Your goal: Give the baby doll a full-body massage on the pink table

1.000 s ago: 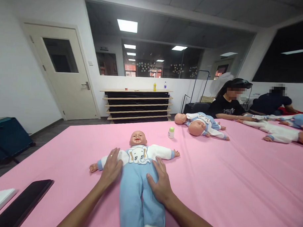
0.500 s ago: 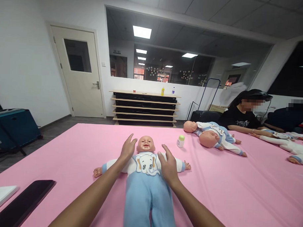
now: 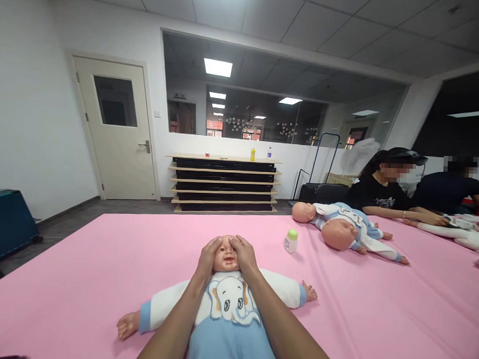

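Observation:
A baby doll [image 3: 225,260] lies face up on the pink-covered table, arms spread, in a white top with an elephant's face and light blue trousers. My left hand [image 3: 209,258] is cupped around one side of its head, fingers together and bent over the forehead. On the opposite side my right hand [image 3: 243,254] curves around the head, its fingertips over the brow and by one eye. Both palms touch the doll's cheeks. Its lower legs are out of view. Beyond the doll's outstretched arm stands a small white bottle [image 3: 291,241] with a green cap.
Two more dolls [image 3: 340,233] lie to the right on the pink cover [image 3: 83,268]. Farther right a person [image 3: 384,190] in a black top handles another doll, with a second person [image 3: 453,182] beyond. A teal suitcase [image 3: 10,224] stands left of the table.
Both my hands have moved inward from above the doll's shoulders onto the sides of its head. My view has shifted, so the phone and white object at lower left have almost left the picture.

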`<state>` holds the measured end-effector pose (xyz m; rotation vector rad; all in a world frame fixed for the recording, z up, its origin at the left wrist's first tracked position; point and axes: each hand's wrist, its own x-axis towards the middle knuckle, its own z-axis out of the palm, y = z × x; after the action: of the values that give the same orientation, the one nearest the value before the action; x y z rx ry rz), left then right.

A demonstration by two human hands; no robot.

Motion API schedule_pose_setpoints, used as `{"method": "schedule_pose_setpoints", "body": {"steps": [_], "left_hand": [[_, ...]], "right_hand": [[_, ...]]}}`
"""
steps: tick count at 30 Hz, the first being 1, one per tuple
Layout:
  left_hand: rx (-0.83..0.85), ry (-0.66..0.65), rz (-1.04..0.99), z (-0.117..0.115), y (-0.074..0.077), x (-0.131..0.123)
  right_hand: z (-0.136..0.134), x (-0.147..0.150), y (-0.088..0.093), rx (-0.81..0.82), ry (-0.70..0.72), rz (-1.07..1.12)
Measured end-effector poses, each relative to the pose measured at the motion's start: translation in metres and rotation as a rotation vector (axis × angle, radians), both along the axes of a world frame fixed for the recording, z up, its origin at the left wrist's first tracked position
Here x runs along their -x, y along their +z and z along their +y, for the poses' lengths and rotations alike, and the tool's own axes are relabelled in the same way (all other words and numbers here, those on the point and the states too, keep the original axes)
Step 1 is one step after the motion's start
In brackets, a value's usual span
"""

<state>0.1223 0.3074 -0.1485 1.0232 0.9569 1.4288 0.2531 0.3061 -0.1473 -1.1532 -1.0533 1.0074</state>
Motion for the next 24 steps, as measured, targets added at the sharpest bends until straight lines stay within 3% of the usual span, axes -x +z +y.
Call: {"method": "schedule_pose_setpoints", "body": {"steps": [6, 16, 24], "left_hand": [[0.010, -0.065, 0.071, -0.002, 0.003, 0.004], [-0.008, -0.190, 0.030, 0.001, -0.003, 0.006], [-0.016, -0.189, -0.015, 0.003, -0.007, 0.007]], "right_hand": [[-0.006, -0.010, -0.004, -0.019, 0.145, 0.084], [-0.010, -0.018, -0.004, -0.109, 0.235, 0.131], [-0.006, -0.021, -0.015, -0.088, 0.210, 0.159]]}}
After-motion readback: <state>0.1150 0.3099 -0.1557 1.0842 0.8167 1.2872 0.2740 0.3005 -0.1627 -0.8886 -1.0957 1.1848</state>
